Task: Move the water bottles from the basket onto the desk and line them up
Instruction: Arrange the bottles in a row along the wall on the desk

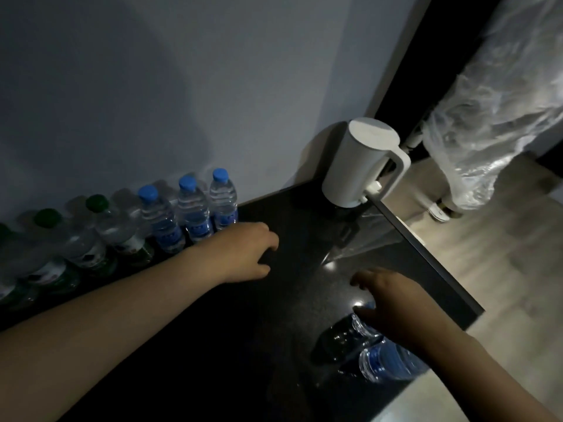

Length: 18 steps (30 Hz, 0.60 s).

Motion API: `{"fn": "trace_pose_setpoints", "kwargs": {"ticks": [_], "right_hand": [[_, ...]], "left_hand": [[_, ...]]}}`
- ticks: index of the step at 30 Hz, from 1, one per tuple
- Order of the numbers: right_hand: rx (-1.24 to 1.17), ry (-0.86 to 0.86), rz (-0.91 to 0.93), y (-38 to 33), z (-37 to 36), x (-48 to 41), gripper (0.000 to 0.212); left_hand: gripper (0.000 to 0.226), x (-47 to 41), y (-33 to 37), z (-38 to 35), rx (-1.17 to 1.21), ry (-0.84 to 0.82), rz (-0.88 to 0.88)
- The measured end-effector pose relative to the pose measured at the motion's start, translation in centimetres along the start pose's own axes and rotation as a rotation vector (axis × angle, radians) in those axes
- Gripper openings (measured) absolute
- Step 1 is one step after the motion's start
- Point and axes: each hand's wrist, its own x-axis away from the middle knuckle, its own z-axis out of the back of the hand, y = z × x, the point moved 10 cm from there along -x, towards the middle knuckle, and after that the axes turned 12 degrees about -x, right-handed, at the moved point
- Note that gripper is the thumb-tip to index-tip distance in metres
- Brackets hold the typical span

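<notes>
Dim in here, but the row is plain enough: water bottles lined up along the back of the dark counter [243,330], tight against the grey wall [152,86]. On the left stand the green-capped bottles [118,226], clear with green and white labels. On the right come three blue-capped bottles [195,208], ribbed, clear, blue labels, upright and touching side by side.

The left hand [246,254] hovers low over the counter just beside the last blue cap. Its fingers [268,239] are loosely curled downward, with nothing in them.

Down at the near right, one more blue-labelled bottle [387,363] sits close to the counter's edge, blurred, and I can't say whether it stands straight. The right hand [396,306] is over its top, thumb down by the cap, fingers [359,280] reaching forward past it. Whether they are clamped on the bottle I can't tell through the blur.

There's room, though: a wide bare stretch of glossy black counter runs from the end of the row to the white kettle [362,166] in the far right corner. The right edge drops straight to the pale floor [502,284], where a plastic-wrapped bundle [502,117] hangs well clear of the counter.
</notes>
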Motion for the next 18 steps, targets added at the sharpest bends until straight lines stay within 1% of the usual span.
{"fn": "trace_pose_setpoints", "kwargs": {"ticks": [7, 10, 12, 18], "right_hand": [[-0.085, 0.098, -0.155, 3.8, 0.9, 8.7, 0.043], [-0.081, 0.136, -0.244, 6.2, 0.6, 11.2, 0.037], [-0.091, 0.16, -0.286, 7.6, 0.1, 12.1, 0.036], [-0.175, 0.265, -0.308, 9.7, -1.3, 11.4, 0.044]], "left_hand": [[0.041, 1.0, 7.5, -2.5, 0.055, -0.037, -0.122], [0.041, 1.1, 9.8, -3.6, 0.072, -0.064, -0.156], [0.041, 1.1, 11.0, -4.1, 0.066, -0.076, -0.173], [0.039, 0.7, 12.9, -5.0, 0.07, -0.136, -0.201]]}}
